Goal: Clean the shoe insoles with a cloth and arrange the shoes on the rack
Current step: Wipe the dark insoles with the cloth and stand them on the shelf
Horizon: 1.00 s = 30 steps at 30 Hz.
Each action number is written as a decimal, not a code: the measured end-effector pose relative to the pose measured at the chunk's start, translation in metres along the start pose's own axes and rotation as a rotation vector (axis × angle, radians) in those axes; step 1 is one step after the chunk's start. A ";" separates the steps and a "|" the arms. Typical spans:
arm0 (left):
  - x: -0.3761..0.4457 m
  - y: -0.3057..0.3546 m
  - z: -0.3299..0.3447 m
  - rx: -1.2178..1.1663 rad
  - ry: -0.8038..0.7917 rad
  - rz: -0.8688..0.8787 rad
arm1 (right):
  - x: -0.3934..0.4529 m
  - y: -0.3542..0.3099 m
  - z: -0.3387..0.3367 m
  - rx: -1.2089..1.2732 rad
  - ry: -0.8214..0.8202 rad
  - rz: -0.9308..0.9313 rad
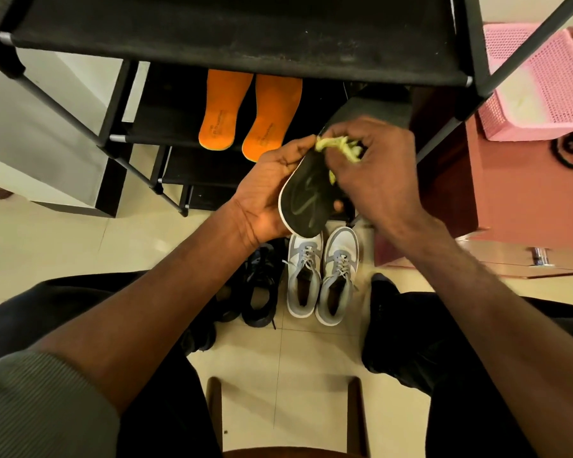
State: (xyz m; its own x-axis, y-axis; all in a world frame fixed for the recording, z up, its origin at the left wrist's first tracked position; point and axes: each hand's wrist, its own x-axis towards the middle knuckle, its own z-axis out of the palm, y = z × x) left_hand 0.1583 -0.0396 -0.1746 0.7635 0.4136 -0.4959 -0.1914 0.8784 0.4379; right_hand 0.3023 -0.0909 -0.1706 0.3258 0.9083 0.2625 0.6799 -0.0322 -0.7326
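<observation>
holding a black insole (308, 200) from the left, the left hand (272, 190) cups its edge; the right hand (377, 170) pinches a yellow cloth (336, 147) against its far end, above grey shoes (321, 276).

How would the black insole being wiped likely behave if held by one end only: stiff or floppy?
Probably bendy: the black insole looks thin, with a slim pale edge, and the left hand supports it from beneath while the right hand works the yellow cloth on it. Likely light, since the left grip looks relaxed. Held by one end, it might droop.
</observation>
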 end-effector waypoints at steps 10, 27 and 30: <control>-0.001 0.005 0.001 0.010 -0.002 0.029 | 0.002 0.001 -0.004 -0.048 -0.125 -0.138; -0.002 0.005 0.000 0.003 0.097 0.032 | -0.015 -0.007 -0.001 -0.047 -0.245 -0.244; 0.000 0.002 0.001 0.013 0.076 0.032 | -0.005 0.002 -0.003 -0.116 -0.141 -0.103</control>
State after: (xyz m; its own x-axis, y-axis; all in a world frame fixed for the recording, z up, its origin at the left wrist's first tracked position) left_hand 0.1583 -0.0385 -0.1727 0.7081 0.4587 -0.5367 -0.2066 0.8615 0.4638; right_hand 0.3040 -0.0969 -0.1720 0.1609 0.9584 0.2357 0.7788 0.0234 -0.6269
